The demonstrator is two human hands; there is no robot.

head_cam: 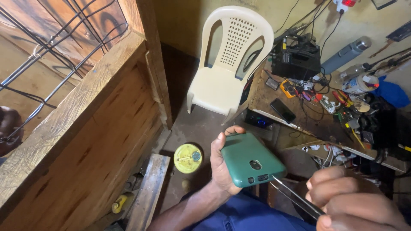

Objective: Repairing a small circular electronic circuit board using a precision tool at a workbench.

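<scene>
Cluttered worktop [274, 92] w/ tools sits right, plastic chair [229, 64] behind; left hand [220, 164] clamped round green phone [250, 159], back up; right hand [355, 203] pinching tweezers [295, 197], tip at phone's lower edge.

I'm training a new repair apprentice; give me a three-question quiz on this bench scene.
1. Which hand holds the green-cased phone?
2. True or false: the tweezers in the right hand point toward the phone's lower edge.
3. What stands beside the workbench? A) metal stool B) cream plastic chair C) wooden crate

Key
1. The left hand.
2. True.
3. B.
</scene>
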